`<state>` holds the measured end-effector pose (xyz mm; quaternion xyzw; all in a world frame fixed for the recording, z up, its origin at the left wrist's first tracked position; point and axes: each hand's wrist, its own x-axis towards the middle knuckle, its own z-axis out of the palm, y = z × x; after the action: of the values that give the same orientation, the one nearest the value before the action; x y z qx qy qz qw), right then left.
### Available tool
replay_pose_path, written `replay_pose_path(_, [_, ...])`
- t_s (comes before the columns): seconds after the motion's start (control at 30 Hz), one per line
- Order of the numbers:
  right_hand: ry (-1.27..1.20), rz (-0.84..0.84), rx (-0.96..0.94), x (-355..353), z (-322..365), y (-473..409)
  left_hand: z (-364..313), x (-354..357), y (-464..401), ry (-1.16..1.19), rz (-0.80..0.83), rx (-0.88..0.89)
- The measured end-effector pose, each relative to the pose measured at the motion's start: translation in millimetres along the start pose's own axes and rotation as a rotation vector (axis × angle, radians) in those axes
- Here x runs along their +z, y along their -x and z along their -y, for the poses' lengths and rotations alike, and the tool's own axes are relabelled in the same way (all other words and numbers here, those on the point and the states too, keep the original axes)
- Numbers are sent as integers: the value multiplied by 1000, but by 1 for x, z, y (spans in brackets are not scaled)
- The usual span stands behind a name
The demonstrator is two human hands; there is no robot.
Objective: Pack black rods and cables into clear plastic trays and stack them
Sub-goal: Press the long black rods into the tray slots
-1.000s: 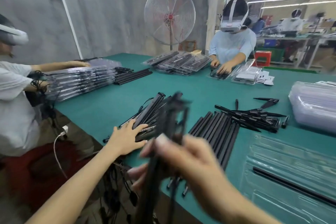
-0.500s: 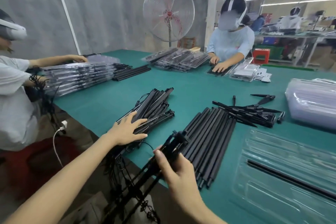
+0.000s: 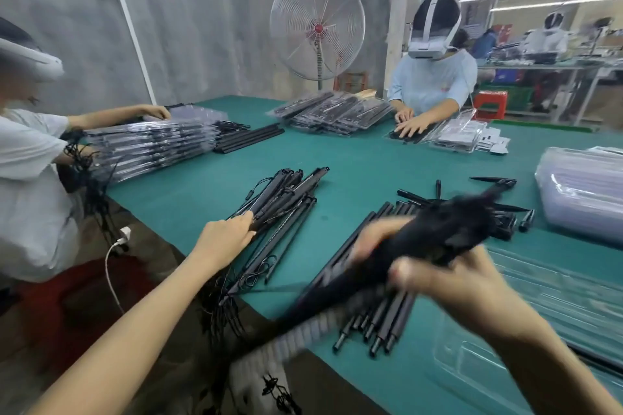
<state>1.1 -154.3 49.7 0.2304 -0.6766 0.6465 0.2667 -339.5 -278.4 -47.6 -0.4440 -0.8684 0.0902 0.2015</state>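
My right hand (image 3: 448, 283) grips a black cabled rod assembly (image 3: 435, 236), blurred by motion, held slanted above a row of plain black rods (image 3: 381, 320) on the green table (image 3: 354, 172). My left hand (image 3: 226, 239) rests on the near end of a pile of cabled rods (image 3: 286, 195), fingers curled over them. A clear plastic tray (image 3: 553, 307) lies at the lower right with one black rod in a slot. Short black pieces (image 3: 505, 212) lie scattered behind the held assembly.
A stack of empty clear trays (image 3: 583, 192) stands at the right. One person at the left handles a stack of packed trays (image 3: 148, 145); another across the table works beside more packed trays (image 3: 333, 111). A standing fan (image 3: 317, 27) is behind. Cables (image 3: 222, 313) dangle over the near table edge.
My right hand has swung the cabled rod assembly up and to the right, over the row of plain rods. My left hand stays on the cabled pile.
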Motion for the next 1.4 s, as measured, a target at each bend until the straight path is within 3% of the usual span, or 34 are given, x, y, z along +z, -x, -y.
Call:
replay_pose_path(0.07, [78, -216, -50, 13, 3, -19, -4, -2, -4, 172, 23, -19])
replay_pose_path(0.13, [172, -340, -51, 10, -7, -27, -4, -10, -8, 560, 135, -25])
replay_pose_path(0.23, [296, -310, 100, 13, -21, -25, 4, -30, -8, 899, 309, -26])
replay_pose_path(0.37, [194, -386, 95, 12, -32, -25, 33, -32, 13, 826, 260, 8])
replay_pose_path(0.57, [109, -840, -58, 14, -47, -38, 44, -21, 51, 704, 383, -17])
replay_pose_path(0.7, [46, -1298, 52, 19, -63, -66, 30, -24, 37, 549, 327, -22])
replay_pose_path(0.9, [-326, -1664, 351, -4, -88, -82, -1, -24, 18, 250, 238, -14])
replay_pose_path(1.03, [-671, -1659, 305, -22, -104, -77, 11, -22, 23, 539, 85, -48])
replay_pose_path(1.13, [-588, -1627, 465, -31, -125, -72, 18, -16, 31, 901, -54, -122])
replay_pose_path(1.23, [-560, -1557, 620, -35, -148, -77, 20, -13, 43, 1344, -28, -260])
replay_pose_path(1.3, [-559, -1491, 695, -36, -163, -86, 22, -15, 48, 1683, -28, -259])
replay_pose_path(1.4, [-531, -1388, 720, -29, -181, -107, 22, -15, 49, 1738, -55, -217])
